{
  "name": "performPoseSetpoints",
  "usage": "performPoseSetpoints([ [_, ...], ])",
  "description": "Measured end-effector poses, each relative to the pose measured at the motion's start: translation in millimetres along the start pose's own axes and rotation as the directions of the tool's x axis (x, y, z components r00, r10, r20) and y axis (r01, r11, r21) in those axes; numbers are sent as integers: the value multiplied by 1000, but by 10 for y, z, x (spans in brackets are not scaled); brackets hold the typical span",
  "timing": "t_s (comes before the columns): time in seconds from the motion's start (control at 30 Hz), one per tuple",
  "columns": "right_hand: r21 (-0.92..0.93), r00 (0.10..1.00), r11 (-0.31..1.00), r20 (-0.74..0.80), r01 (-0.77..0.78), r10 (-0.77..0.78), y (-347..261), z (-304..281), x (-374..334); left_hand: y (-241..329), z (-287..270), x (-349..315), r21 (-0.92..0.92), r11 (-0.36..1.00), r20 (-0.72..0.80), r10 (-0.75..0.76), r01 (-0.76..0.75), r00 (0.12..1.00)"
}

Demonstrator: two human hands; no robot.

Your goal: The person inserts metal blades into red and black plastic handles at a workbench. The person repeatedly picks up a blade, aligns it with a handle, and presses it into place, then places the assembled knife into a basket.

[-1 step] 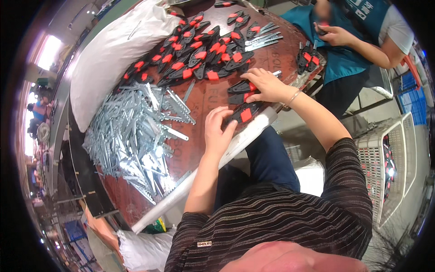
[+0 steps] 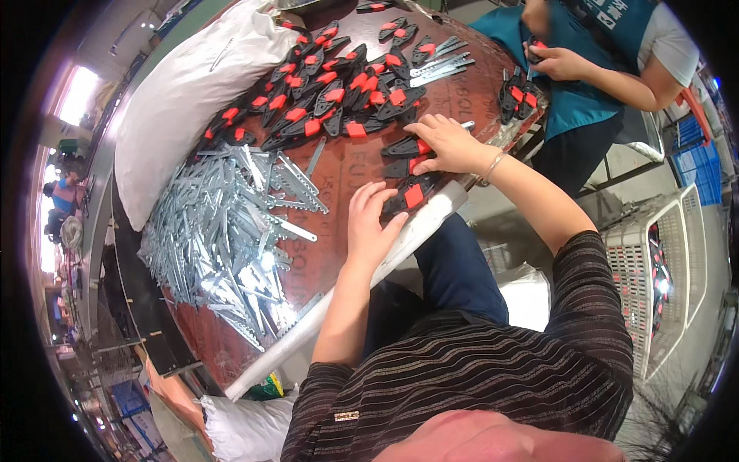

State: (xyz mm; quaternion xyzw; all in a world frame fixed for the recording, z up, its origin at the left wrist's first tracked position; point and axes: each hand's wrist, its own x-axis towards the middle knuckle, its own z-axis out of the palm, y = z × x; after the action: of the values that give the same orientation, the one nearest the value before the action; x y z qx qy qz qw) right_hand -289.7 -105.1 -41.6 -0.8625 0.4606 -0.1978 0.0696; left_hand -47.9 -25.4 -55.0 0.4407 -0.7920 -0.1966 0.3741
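At the table's near edge, my left hand (image 2: 372, 229) has its thumb and fingers curled at the left end of a black plastic handle with a red part (image 2: 414, 195). My right hand (image 2: 453, 148) reaches over two similar handles just beyond, one black-and-red handle (image 2: 400, 146) and a second handle (image 2: 399, 168). Its thumb and forefinger close around them, and its palm hides their right ends. A thin metal tip (image 2: 468, 125) shows beyond the right knuckles. Left of my hands lies a large heap of toothed metal strips (image 2: 223, 223).
More black-and-red handles (image 2: 331, 96) are piled at the back, beside a white sack (image 2: 177, 100). Several strips (image 2: 443, 65) fan out near a co-worker's hand (image 2: 560, 63), which holds a small black-and-red piece. A plastic crate (image 2: 681, 277) stands at the right. The brown table (image 2: 339, 177) has a pale rim.
The whole view has shifted slightly left. The co-worker's hands have moved a little, and more of the piece in them shows. My own hands keep nearly the same places.
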Motion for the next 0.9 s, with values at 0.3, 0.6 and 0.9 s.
performPoseSetpoints([
  [0.3,86,996,993,-12,-84,85,-196,21,49,24,45,1,48,998,63,-31,28,998],
  [0.6,528,937,849,280,32,-209,-432,-285,121,-61,92,-21,-41,996,-170,-81,75,982],
  [0.9,363,972,929,187,67,-144,-546,-162,-79,-145,83,-62,-151,988,-228,-10,-25,974],
])
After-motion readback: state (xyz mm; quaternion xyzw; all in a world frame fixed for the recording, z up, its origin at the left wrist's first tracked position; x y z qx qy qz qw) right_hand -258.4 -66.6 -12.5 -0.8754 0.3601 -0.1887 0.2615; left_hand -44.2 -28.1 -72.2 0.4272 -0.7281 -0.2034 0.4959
